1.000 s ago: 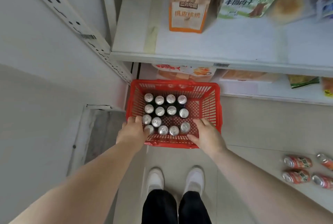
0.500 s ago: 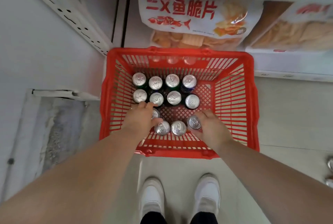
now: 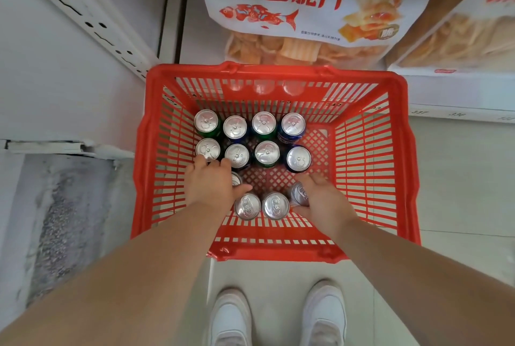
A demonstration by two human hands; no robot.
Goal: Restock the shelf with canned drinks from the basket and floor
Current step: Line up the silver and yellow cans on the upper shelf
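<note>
A red plastic basket (image 3: 370,167) stands on the floor below the bottom shelf, holding several upright cans with silver tops (image 3: 267,152). My left hand (image 3: 213,185) is inside the basket, fingers closed down over a can (image 3: 236,179) that is mostly hidden beneath it. My right hand (image 3: 324,200) wraps around a tilted silver can (image 3: 298,194) at the front right of the group. Two more cans (image 3: 247,206) stand between my hands.
A white snack bag with red lettering and a fish (image 3: 301,11) lies on the bottom shelf behind the basket, a similar bag (image 3: 457,39) to its right. A perforated white shelf upright (image 3: 83,14) runs at upper left. My white shoes (image 3: 278,317) stand in front of the basket.
The view has dropped closer to the basket. Both hands went from the basket's front rim down among the cans; the right hand's can now leans.
</note>
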